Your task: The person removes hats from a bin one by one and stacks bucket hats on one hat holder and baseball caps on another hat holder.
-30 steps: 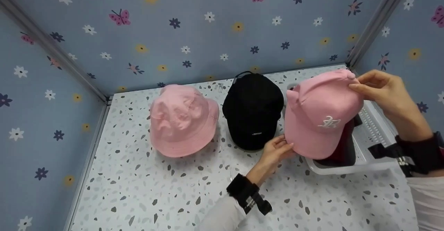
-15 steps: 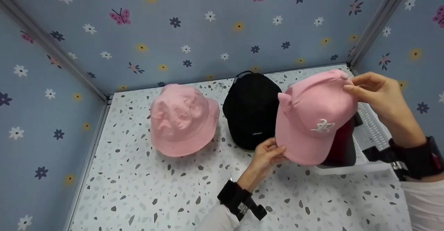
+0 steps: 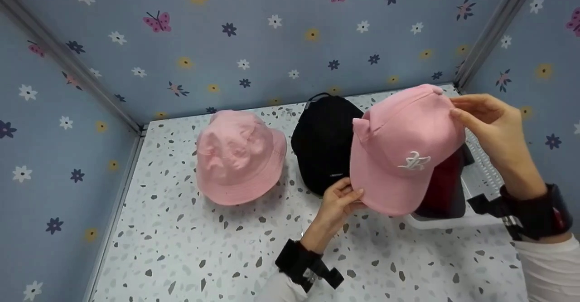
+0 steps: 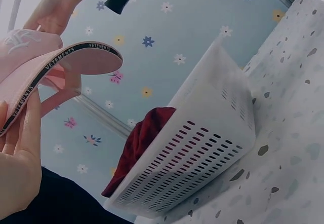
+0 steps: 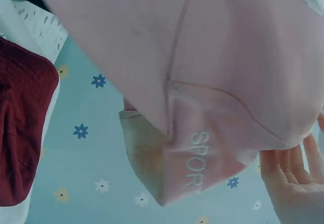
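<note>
A person holds a pink cap (image 3: 398, 148) above a speckled tabletop (image 3: 226, 252), both hands engaged: the left hand (image 3: 337, 200) pinches the edge of the brim between thumb and fingers, while the right hand (image 3: 496, 123) grips the back of the crown near its top button. Over the past second the cap has shifted leftward, away from a white perforated basket (image 3: 457, 222), with both hands travelling alongside. Seen from the head camera, it now covers the right side of a black cap (image 3: 321, 143), more of which showed a second ago; whether the two touch is hard to tell. Farther left, a pink bucket hat (image 3: 238, 157) stays where it was. The left wrist view catches the held cap aloft and apart from the basket, dark lettered trim (image 4: 59, 58) running along its brim, with a dark red item (image 4: 142, 140) showing above the basket's rim. For the work in hand, the shift suggests a cap in mid-transfer, not yet set down, under a two-handed hold that looks steady.
</note>
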Demonstrator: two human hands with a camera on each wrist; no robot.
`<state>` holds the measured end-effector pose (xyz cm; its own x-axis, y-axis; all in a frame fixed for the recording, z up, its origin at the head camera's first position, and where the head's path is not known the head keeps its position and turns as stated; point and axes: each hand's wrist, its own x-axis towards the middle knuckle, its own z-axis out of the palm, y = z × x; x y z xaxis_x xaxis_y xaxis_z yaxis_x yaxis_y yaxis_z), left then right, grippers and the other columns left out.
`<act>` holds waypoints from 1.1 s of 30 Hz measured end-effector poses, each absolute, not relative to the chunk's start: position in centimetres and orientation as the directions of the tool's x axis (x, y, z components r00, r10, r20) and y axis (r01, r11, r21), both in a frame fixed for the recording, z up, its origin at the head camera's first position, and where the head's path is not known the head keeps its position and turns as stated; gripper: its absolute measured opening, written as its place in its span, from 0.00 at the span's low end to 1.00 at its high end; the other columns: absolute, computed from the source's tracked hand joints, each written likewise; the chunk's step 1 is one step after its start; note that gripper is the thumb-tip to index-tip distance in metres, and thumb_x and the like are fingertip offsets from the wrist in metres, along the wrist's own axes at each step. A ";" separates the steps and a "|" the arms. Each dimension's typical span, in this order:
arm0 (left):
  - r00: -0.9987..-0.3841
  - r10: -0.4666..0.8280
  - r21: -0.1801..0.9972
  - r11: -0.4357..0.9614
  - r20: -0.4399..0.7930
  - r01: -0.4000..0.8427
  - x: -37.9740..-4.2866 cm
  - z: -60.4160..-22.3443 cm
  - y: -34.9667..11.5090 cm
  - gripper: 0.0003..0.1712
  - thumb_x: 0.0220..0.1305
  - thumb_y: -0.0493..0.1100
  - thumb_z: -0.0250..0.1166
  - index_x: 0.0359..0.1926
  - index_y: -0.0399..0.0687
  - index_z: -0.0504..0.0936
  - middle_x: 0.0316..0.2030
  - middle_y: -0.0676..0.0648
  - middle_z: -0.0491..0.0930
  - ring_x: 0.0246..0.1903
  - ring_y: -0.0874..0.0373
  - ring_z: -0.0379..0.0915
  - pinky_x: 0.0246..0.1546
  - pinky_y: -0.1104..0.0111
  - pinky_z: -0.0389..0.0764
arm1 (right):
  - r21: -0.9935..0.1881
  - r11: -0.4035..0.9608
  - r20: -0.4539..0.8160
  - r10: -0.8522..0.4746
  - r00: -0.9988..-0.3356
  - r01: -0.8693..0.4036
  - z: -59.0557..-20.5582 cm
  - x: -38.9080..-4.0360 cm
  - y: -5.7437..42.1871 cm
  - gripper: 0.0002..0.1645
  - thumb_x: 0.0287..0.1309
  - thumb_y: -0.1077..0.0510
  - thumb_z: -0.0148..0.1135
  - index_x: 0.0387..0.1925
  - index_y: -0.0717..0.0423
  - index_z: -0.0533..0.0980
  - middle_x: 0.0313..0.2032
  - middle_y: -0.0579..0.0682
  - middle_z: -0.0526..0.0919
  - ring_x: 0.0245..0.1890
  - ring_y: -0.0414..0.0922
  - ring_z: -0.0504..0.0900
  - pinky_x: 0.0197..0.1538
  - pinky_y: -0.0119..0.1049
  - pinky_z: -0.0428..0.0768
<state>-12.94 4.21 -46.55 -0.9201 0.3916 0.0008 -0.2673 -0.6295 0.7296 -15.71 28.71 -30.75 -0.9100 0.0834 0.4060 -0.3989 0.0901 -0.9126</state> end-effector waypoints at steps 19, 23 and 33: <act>-0.947 0.320 0.662 -0.716 0.028 -0.222 -13.0 -45.1 1.9 0.13 0.56 0.23 0.49 0.36 0.42 0.72 0.27 0.48 0.77 0.26 0.59 0.76 0.31 0.67 0.79 | -0.661 0.371 0.743 0.196 -0.640 -0.653 -32.2 -13.1 22.5 0.14 0.45 0.79 0.56 0.38 0.78 0.72 0.44 0.60 0.75 0.48 0.47 0.73 0.53 0.35 0.71; -0.949 0.313 0.635 -0.739 0.028 -0.225 -13.1 -44.9 1.5 0.13 0.58 0.23 0.48 0.38 0.41 0.71 0.28 0.47 0.77 0.27 0.59 0.76 0.32 0.67 0.79 | -0.659 0.331 0.752 0.245 -0.612 -0.676 -33.4 -12.9 21.8 0.13 0.45 0.79 0.54 0.38 0.79 0.72 0.43 0.60 0.75 0.47 0.49 0.73 0.53 0.36 0.70; -0.957 0.288 0.572 -0.790 0.029 -0.221 -13.1 -44.8 0.7 0.14 0.59 0.24 0.47 0.42 0.41 0.71 0.31 0.46 0.76 0.28 0.57 0.76 0.32 0.69 0.79 | -0.783 0.082 0.599 0.368 -0.711 -0.617 -38.9 -13.2 20.9 0.22 0.50 0.77 0.53 0.50 0.72 0.67 0.48 0.59 0.72 0.49 0.51 0.71 0.53 0.36 0.70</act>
